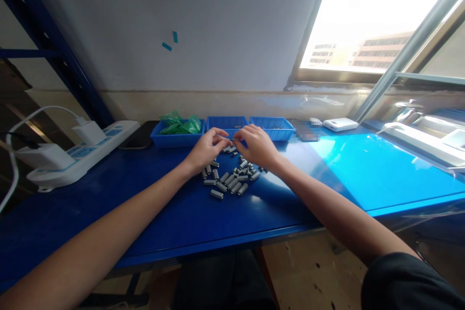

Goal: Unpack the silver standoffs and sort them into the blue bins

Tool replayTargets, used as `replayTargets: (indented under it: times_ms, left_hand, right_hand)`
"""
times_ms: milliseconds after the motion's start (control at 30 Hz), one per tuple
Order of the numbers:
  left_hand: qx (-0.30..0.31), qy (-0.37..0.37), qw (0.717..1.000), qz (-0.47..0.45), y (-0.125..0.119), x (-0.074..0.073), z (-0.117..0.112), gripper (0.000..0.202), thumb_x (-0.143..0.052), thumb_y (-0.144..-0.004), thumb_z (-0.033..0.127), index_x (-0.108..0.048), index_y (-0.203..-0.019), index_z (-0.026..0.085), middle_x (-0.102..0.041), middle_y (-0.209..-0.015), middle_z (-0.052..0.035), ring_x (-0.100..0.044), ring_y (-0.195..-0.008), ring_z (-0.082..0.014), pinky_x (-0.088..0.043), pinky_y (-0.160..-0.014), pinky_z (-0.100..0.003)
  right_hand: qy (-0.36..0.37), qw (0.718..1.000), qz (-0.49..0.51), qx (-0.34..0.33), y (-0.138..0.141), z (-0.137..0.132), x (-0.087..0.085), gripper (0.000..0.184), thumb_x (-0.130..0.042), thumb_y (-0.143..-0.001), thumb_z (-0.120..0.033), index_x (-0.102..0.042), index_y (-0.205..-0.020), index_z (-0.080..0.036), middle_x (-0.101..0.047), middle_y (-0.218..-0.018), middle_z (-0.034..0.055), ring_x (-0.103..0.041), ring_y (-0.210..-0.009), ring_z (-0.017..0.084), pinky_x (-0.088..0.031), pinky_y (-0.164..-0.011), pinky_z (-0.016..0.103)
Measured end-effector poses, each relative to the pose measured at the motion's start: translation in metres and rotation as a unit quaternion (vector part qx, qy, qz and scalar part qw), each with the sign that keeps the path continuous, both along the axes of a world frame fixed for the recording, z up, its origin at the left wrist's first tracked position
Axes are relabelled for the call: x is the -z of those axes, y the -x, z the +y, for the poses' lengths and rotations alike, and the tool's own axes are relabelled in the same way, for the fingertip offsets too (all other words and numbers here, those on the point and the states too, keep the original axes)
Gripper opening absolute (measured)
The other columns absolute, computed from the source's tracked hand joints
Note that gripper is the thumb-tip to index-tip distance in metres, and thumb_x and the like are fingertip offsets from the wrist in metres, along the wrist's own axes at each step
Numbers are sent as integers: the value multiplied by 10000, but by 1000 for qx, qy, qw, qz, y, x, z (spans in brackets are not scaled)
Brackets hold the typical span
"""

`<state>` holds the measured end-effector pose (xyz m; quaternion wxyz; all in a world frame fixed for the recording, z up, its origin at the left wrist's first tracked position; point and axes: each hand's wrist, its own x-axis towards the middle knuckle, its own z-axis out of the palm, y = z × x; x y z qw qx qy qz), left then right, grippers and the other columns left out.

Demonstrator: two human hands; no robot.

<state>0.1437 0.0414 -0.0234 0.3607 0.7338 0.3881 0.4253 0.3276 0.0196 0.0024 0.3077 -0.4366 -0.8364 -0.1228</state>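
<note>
Over the back of a pile of small grey metal hex sleeves (229, 180), my two hands meet with their fingertips close together. My left hand (206, 149) is closed in a pinch, thumb towards the fingers. My right hand (257, 144) bends its fingers down against the thumb, opposite the left. Whatever lies between the fingertips is too small and too covered to name. Shorter metal pieces (244, 170) lie mixed among the longer sleeves, partly under my right hand. Just behind the hands stands the middle blue bin (225, 121), with a small piece in it.
A blue bin (174, 141) with green plastic bags (181, 124) stands left, another blue bin (278, 133) right. A white power strip (90, 157) with plugs and a dark phone-like slab (140, 135) lie at left. A white box (340, 125) sits near the window. The blue table's front edge (218, 244) is near me.
</note>
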Motion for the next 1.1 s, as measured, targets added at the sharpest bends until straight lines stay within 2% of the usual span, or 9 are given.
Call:
replayTargets:
  times_ms: [133,233,367,500,600,733,833,933,1100]
  left_hand:
    - [-22,-164,961,220,-6,0,-6,250,-551,-848,340,-640,-1036,200,-671,-993,-68,-575,-978,-237,-441,-872,-380]
    - [-37,-222,909,351,-14,-1,-11,201,-582,-825,318,-694,-935,193,-637,-1067,-96,-517,-1060,-295,-431,-873,-427]
    - [-41,-194,926,322,-15,-3,-10,158,-567,-827,255,-692,-867,167,-662,-1015,-102,-537,-1029,-289,-420,-888,-428]
    - [16,10,997,78,-1,-7,-3,274,-652,-783,366,-652,-944,144,-694,-923,-82,-612,-902,-232,-447,-829,-357]
    - [53,128,988,-63,7,-9,-1,510,-767,-667,445,-585,-1045,155,-685,-872,-50,-627,-839,-195,-437,-742,-295]
    - [60,150,984,-80,9,-15,-3,624,-778,-641,474,-528,-1128,176,-676,-847,-32,-625,-807,-175,-415,-693,-267]
    - [62,58,995,46,18,-26,-3,527,-680,-730,487,-541,-1145,193,-688,-877,-42,-633,-846,-200,-439,-734,-294]
    - [-5,-65,962,266,41,-37,-1,364,-598,-772,469,-629,-1039,223,-692,-880,-42,-627,-831,-219,-441,-727,-297]
    - [-59,10,896,440,84,-39,1,358,-597,-707,516,-690,-894,225,-694,-854,-53,-623,-730,-220,-419,-594,-267]
  right_hand:
    - [-94,981,72,153,-39,16,-17,229,-453,-930,-261,-643,-1012,-163,-649,-954,104,-543,-960,258,-396,-855,389]
    - [-67,967,58,241,-61,26,-13,247,-528,-881,-272,-647,-1056,-143,-646,-1013,141,-535,-996,310,-413,-834,425]
    - [31,996,10,81,-45,20,0,227,-588,-860,-268,-649,-1051,-162,-673,-897,81,-583,-885,247,-447,-800,359]
    - [12,993,-14,-118,-7,5,5,175,-558,-887,-223,-637,-1034,-172,-647,-910,73,-576,-886,208,-456,-806,319]
    - [-27,986,-3,-163,7,0,9,165,-487,-903,-147,-629,-985,-160,-631,-910,87,-566,-866,198,-462,-800,319]
    - [-51,986,18,-160,9,-2,9,187,-447,-930,-158,-624,-989,-166,-642,-915,81,-578,-859,186,-467,-801,308]
    - [-64,992,23,-109,-5,0,-2,219,-429,-964,-248,-638,-988,-190,-655,-934,79,-583,-875,188,-454,-813,307]
    - [-93,993,56,54,-39,11,-13,253,-432,-962,-320,-644,-1009,-190,-656,-951,96,-573,-914,227,-422,-855,366]
    - [-57,963,58,255,-86,31,-7,268,-549,-866,-323,-639,-1051,-153,-645,-1013,139,-540,-970,309,-414,-818,421]
